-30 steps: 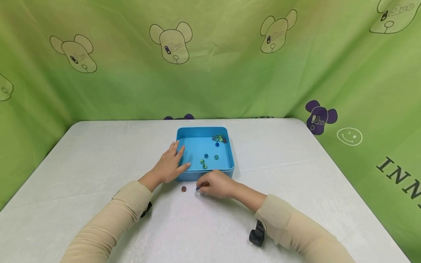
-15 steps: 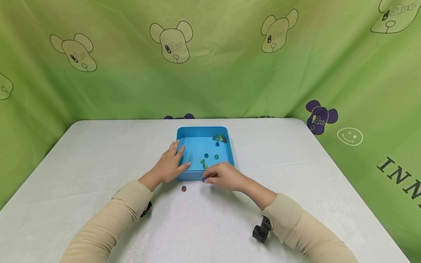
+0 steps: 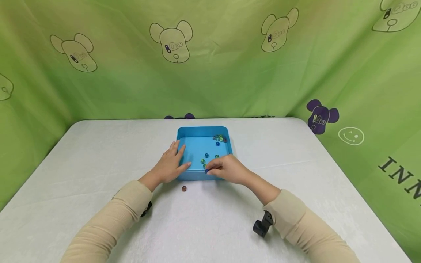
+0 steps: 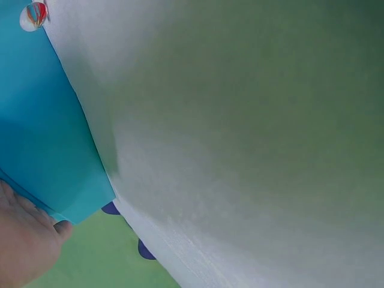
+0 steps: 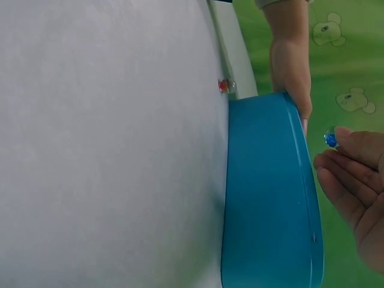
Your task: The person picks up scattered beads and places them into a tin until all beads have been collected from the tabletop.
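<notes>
A blue marble (image 5: 331, 138) is pinched between the thumb and fingertips of my right hand (image 3: 229, 169), right at the front rim of a square blue box (image 3: 194, 175). My left hand (image 3: 167, 165) rests with spread, straight fingers on the box's left rim. Inside the box, several marbles cluster in the far right corner, with a dark blue marble (image 3: 217, 144) just in front of them. Nearer the front lie another blue marble (image 3: 206, 155) and a green-yellow marble (image 3: 202, 161). One reddish-brown marble (image 3: 184, 189) sits on the table before the box.
The box stands on a table with a white cloth (image 3: 131, 146). Green printed curtains (image 3: 223, 80) hang behind and at both sides. A black wrist camera (image 3: 262, 227) hangs under the right sleeve.
My right hand has lifted the blue marble off the table and carried it up and forward to the box's front rim. The left hand has stayed in place.
</notes>
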{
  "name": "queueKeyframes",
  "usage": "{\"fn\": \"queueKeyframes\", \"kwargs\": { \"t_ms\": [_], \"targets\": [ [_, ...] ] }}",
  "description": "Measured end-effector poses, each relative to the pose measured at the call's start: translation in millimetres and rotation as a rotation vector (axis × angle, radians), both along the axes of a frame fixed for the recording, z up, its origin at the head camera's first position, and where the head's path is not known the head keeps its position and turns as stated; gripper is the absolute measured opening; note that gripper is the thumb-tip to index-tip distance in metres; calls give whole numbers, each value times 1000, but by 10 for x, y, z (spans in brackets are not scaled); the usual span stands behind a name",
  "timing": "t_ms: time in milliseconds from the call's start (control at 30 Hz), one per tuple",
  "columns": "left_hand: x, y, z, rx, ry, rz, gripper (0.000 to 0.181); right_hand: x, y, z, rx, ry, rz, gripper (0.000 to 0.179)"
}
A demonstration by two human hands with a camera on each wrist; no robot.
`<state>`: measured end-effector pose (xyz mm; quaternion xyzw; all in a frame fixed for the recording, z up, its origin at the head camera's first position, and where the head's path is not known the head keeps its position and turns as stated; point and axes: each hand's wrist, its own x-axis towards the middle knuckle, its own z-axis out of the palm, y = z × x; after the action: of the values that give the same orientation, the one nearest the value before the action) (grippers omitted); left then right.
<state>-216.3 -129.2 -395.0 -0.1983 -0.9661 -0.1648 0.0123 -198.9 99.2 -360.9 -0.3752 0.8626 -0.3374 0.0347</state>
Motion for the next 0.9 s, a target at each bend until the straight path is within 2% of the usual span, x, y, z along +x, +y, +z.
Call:
{"fn": "queueKeyframes", "kwargs": {
  "t_ms": [333, 700, 900],
  "targets": [
    [-1, -5, -2, 8, 8, -8, 69, -125, 50, 12, -47, -63, -87, 14],
    [3, -1, 2, 12, 7, -12, 69, -285, 83, -45, -69, -74, -157, 15],
    [3, -2, 2, 5, 12, -11, 69, -376, 52, -81, -40, -70, -173, 15]
  ]
}}
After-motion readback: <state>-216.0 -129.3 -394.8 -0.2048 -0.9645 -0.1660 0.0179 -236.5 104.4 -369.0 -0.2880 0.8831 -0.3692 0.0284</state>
